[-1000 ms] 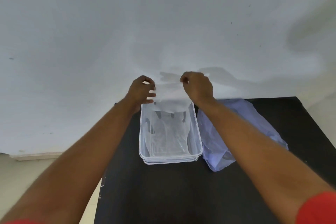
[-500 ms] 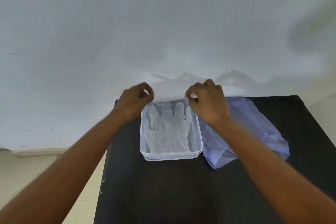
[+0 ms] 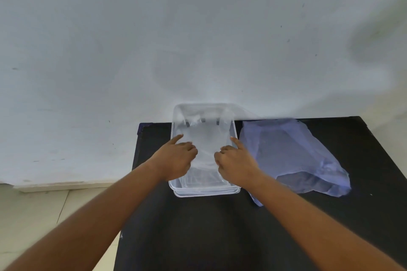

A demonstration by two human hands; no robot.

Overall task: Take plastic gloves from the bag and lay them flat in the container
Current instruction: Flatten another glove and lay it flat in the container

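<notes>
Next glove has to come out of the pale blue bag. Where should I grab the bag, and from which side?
Judging by its pose, take the thin pale blue plastic bag at its near-left corner beside the clear plastic container, coming from the front with the right hand. The bag lies flat and crumpled on the black table, and that loose edge is nearest; I cannot tell where its mouth is.

The hands hide part of the container [image 3: 204, 191] floor, so how flat the clear gloves [image 3: 206, 138] lie there cannot be told (clear on clear). The bag [image 3: 293, 156] contents stay indistinct; both forearms run off-frame.
</notes>
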